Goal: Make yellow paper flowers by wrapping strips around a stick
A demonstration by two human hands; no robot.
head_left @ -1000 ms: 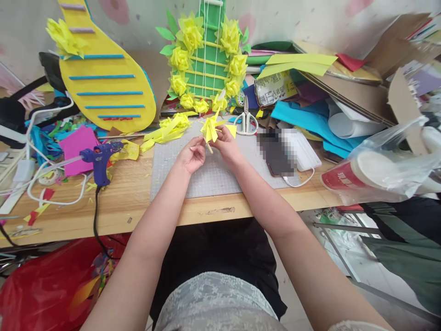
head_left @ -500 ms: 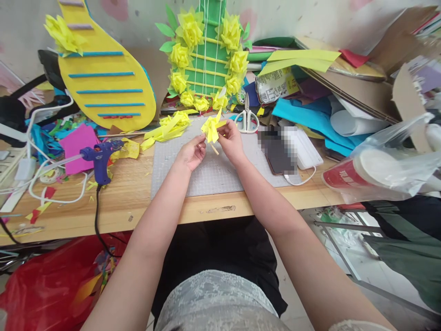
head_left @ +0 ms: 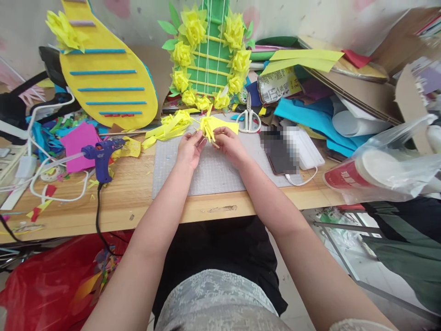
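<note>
Over the grey cutting mat (head_left: 220,177), a partly formed yellow paper flower (head_left: 206,125) is held between both hands. My left hand (head_left: 191,148) is closed, its thumb and fingers pinching the flower's left side. On the other side, the curled fingers of my right hand (head_left: 231,143) grip the flower near its base. A flat yellow paper piece (head_left: 225,123) extends to the right behind my right fingers. Left of the hands lies a pile of cut yellow paper strips (head_left: 170,128). White-handled scissors (head_left: 248,120) rest just beyond my right hand.
A blue glue gun (head_left: 102,158) stands at the left with its cord. Behind are a yellow lute-shaped board (head_left: 113,99) and a green board (head_left: 215,62) edged with yellow flowers. A phone (head_left: 280,154), a white power bank (head_left: 306,147) and a bagged red cup (head_left: 347,177) occupy the right.
The yellow paper flower has turned in my hands, and the flat yellow piece now spreads out to the right. The small stick seen below the flower is now mostly hidden.
</note>
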